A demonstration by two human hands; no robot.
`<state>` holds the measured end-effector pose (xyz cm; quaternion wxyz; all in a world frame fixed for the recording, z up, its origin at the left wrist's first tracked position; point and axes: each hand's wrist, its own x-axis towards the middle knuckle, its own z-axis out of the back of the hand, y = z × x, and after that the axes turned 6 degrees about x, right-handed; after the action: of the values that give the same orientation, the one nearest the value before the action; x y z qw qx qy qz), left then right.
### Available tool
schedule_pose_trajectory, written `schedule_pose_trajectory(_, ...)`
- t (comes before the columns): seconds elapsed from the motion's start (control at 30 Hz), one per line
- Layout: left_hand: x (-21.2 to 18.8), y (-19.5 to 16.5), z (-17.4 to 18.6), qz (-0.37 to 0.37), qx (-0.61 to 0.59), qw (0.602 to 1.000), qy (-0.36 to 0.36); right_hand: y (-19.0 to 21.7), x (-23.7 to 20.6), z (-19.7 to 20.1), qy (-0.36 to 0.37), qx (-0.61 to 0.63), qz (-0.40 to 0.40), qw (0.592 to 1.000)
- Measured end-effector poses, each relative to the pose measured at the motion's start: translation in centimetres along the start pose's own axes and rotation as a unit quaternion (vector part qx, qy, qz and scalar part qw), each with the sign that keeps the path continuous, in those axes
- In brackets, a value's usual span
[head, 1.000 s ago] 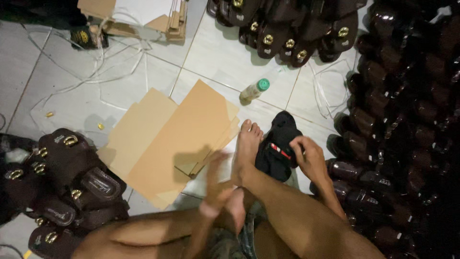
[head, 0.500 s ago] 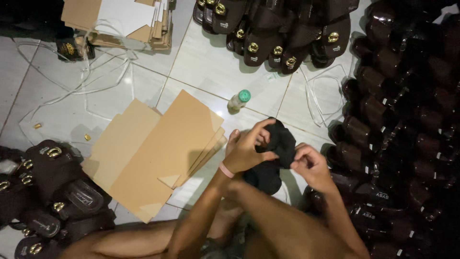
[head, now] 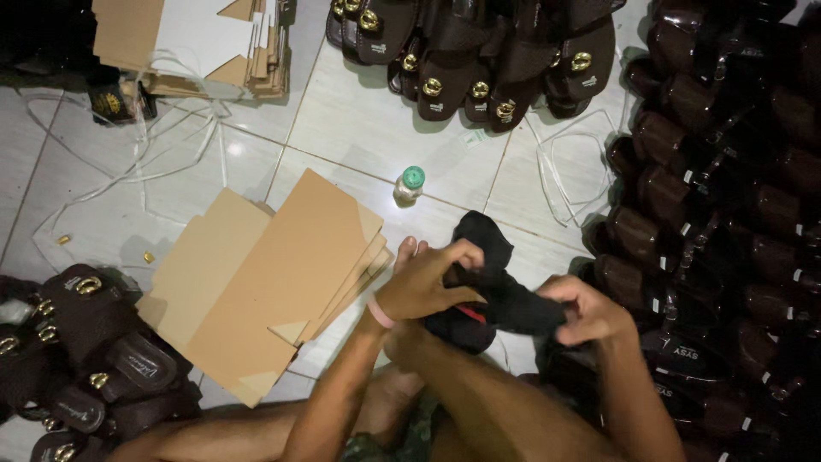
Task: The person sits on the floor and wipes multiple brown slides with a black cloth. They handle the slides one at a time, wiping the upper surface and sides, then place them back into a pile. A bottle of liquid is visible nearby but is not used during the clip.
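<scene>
A stack of flat brown cardboard sheets (head: 274, 282) lies on the pale tiled floor (head: 359, 111) at centre left. A small clear bottle with a green cap (head: 410, 184) stands just past it, toward 12 o'clock. Dark brown sandals with gold buckles (head: 479, 51) are heaped at 12 o'clock, more of them (head: 77, 342) at 8 o'clock, and wrapped ones (head: 727, 214) at 3 o'clock. White cords (head: 128, 162) trail at 10 o'clock beside folded cartons (head: 197, 43).

Head view — steeply down, near.
</scene>
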<state>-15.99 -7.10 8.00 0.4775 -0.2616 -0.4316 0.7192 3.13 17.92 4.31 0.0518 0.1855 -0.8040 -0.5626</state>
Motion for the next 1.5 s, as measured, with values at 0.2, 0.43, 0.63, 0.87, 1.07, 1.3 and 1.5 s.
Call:
schedule_pose_trajectory(0.2, 0.9, 0.4, -3.4, 0.081, -0.016, 0.992, -0.094, -3.3, 0.4, -2.0, -0.011, 0.044, 0.024, 0.999)
schedule_pose_trajectory(0.43, -1.2, 2.6, -5.0, 0.068, 0.097, 0.99, -0.078, 3.3, 3.8, -4.2, -0.172, -0.511, -0.254, 0.803)
schedule_pose_trajectory(0.63, -2.8, 4.5, -9.3, 0.055, -0.033, 0.988, -0.137, -0.3, 10.4, -6.4, -0.32, -0.147, 0.086, 0.932)
schedule_pose_trajectory(0.87, -7.2, 4.9, -8.3, -0.03, -0.093, 0.952, -0.29, -1.3, 15.8, -3.1, -0.445, -0.297, 0.127, 0.835)
schedule_pose_trajectory(1.07, -12.9, 6.6, -5.3, 0.17, -0.15, 0.905, -0.36, -0.7, 21.1, -2.5, -0.387, -0.384, 0.25, 0.8)
schedule_pose_trajectory(1.3, -12.1, 10.0, -3.1, 0.199, -0.237, 0.859, -0.407, -2.2, 22.4, -0.9, -0.338, -0.407, 0.212, 0.822)
schedule_pose_trajectory(1.5, -6.0, 10.6, -0.5, 0.139, -0.225, 0.877, -0.4, -5.4, 20.7, 1.1, -0.38, -0.447, 0.087, 0.805)
